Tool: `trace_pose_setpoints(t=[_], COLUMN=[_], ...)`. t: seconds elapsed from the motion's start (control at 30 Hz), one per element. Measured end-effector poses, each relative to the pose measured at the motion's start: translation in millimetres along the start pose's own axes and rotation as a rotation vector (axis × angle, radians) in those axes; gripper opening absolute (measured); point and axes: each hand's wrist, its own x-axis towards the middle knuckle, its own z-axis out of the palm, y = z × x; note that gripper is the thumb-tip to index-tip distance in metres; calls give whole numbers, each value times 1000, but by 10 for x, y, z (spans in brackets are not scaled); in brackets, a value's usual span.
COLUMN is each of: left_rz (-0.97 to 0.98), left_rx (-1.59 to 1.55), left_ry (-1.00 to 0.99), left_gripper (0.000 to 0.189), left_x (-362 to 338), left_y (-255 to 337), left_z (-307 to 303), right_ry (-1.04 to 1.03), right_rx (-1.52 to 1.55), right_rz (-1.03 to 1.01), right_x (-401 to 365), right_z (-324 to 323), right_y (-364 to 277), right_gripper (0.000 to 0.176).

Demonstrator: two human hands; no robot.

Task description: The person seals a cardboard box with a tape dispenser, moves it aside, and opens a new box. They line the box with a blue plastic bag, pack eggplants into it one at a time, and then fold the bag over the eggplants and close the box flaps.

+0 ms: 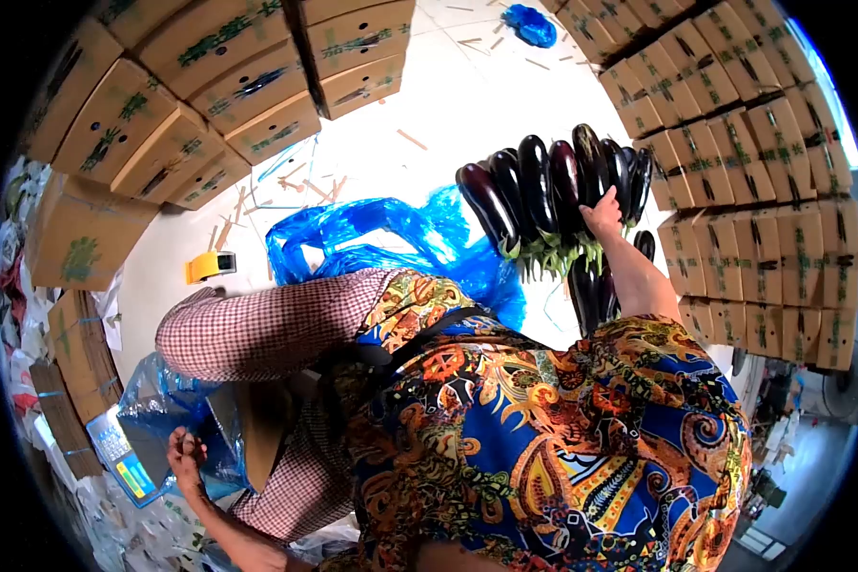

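Long dark purple eggplants (536, 181) lie side by side in a row on the pale floor, with their green stem ends toward me. My right hand (604, 215) is closed on an eggplant in the right part of the row. More eggplants (586, 294) lie nearer to me, partly hidden by my arm. My left hand (189, 448) is at the lower left, over a box lined with blue plastic (167, 410). Its fingers are loosely curled and apart, and no object shows in them.
Printed cardboard boxes (248, 81) are stacked at the upper left, and more stacked boxes (748, 153) stand at the right. Blue plastic film (353, 234) lies beside the eggplants. A yellow tape dispenser (210, 266) and cardboard scraps (296, 181) are on the floor.
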Motion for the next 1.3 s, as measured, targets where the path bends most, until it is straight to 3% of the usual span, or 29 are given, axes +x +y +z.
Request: trace_pose_setpoints(t=[0.03,0.1,0.13,0.17,0.23,0.27,0.33,0.4,0.43,0.53,0.57,0.63,0.67,0.7,0.73,0.77,0.83,0.9,0.93,0.97,1.03,1.1,1.17,1.23,1.3], left_rz=[39,130,84,135,182,230,267,247,238,169,98,-169,-274,-373,-449,-359,-499,-909,-943,-1025,-934,-813,-728,-532,-494], left_rx=[1,62,94,153,252,128,-126,-83,-98,-278,-255,-223,-185,-152,-140,-455,-177,180,352,381,453,289,227,240,25], left_ry=[-5,-32,143,250,330,446,667,982,1131,1437,1495,1602,1618,1629,1581,1494,1360,989,1003,889,869,815,760,792,569], left_gripper=[28,37,41,42,42,45,38,28,24,20,31,54,66,79,93,99,100,100,81,50,41,33,28,31,23], left_x=[4,99,47,-12,-308,-478,-910,-1374,-1615,-2373,-2663,-3142,-3334,-3458,-3473,-3500,-3472,-3364,-3259,-3158,-3046,-3060,-3060,-2998,-2865], left_y=[-47,-259,-131,27,590,707,841,588,441,-126,-595,-1078,-1294,-1505,-1674,-1459,-1625,-1724,-1909,-2002,-2398,-2068,-1846,-1702,-1510], left_z=[-59,-347,-256,-126,87,183,314,342,414,823,980,1511,1817,2119,2444,2564,2940,3174,3318,3370,3609,3560,3657,3805,3834], right_ry=[91,-87,-13,57,189,202,-84,-274,-422,-703,-811,-907,-876,-840,-899,-944,-928,-815,-885,-945,-1164,-1274,-1331,-1510,-1622], right_rx=[-9,-38,-105,-137,-153,-109,202,420,684,768,830,737,734,738,703,664,555,387,296,208,42,-215,-408,-705,-877], right_rz=[-60,37,151,120,-91,-222,-534,-639,-609,-917,-1015,-1667,-1641,-1616,-1781,-1955,-2237,-2530,-2499,-2461,-2655,-2738,-3065,-2969,-2900], right_x=[-81,-134,-94,-54,-160,-167,380,1658,1140,558,284,-770,-1637,-2537,-3152,-3818,-4926,-5722,-6101,-6418,-6912,-7259,-7606,-7871,-8035], right_z=[-13,-195,-179,-196,-455,-584,-429,112,-3,-55,-119,-501,-764,-1001,-1135,-1269,-1375,-1351,-1368,-1392,-1333,-1142,-841,-657,-450], right_y=[-57,-193,-190,-163,-335,-561,-776,-1130,-1665,-3244,-3701,-4520,-4721,-4814,-4908,-4858,-4687,-4453,-4173,-3885,-3516,-3269,-3090,-2921,-2873], right_gripper=[94,87,79,72,60,55,60,59,48,41,40,39,37,35,37,39,37,33,30,27,24,23,23,23,25])
